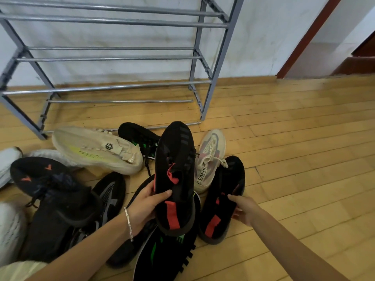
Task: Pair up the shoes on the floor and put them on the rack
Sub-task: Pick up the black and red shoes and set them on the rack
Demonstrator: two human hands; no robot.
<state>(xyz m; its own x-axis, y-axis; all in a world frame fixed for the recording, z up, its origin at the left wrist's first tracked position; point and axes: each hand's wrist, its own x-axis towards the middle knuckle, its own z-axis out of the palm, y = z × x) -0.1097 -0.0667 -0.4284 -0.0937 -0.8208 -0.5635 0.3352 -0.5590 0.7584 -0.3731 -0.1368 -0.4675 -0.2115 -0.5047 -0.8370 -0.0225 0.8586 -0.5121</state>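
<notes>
1. Rack (220, 57): against the wall, well beyond both my hands.
2. Cream shoe (97, 149): on the floor, beyond my left hand.
3. Raised black-and-red shoe (174, 169): toe pointing away, gripped near its collar by my left hand (146, 201).
4. Matching shoe (221, 199): on the floor just right of it. My right hand (243, 207) curls round its outer side, thumb on top.

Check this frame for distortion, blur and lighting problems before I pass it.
Head view: wide-angle distortion bows the rack. Head view: light soft and even, shadows faint, no harsh glare on the floor. Head view: the held black shoe and its mate on the floor lose knit detail. Head view: the white shoe at the lower left edge is blurred.
</notes>
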